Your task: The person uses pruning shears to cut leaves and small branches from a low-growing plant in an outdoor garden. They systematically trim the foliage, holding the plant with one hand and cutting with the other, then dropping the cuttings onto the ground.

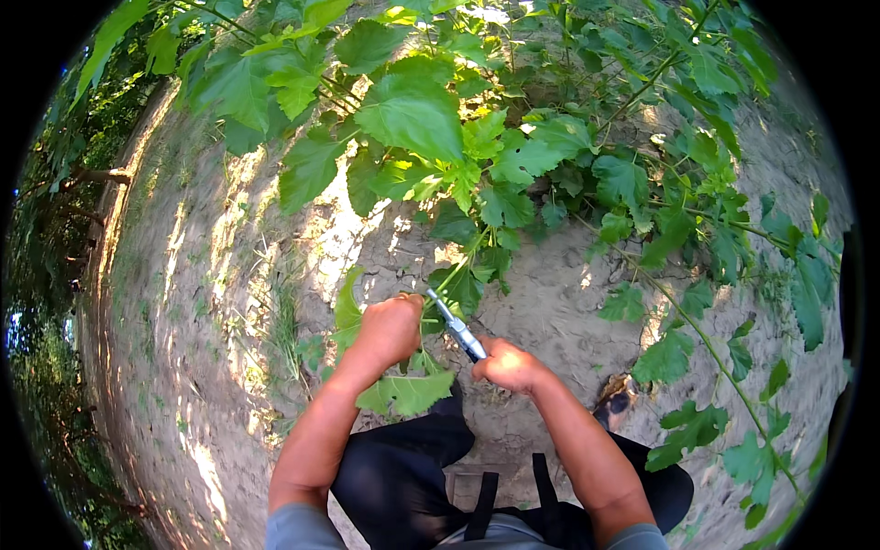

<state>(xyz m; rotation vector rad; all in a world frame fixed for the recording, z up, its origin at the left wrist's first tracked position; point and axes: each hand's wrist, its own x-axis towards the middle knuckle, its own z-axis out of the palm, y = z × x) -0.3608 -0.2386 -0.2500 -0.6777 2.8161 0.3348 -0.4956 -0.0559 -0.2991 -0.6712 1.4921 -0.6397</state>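
Observation:
My left hand is closed around a leafy green branch, which runs up and right from the fist towards the bush. Large lobed leaves hang below and beside that hand. Just to its right, my right hand grips a pair of metal pruning shears. The shears slant up and left, with their tip beside the branch near my left fist. Whether the blades are apart or touch the branch cannot be told.
A leafy bush spreads over cracked, dry soil ahead. One long low shoot arches down the right side. Grass tufts grow at the left, with trees along the far left edge. My bent legs are below my hands.

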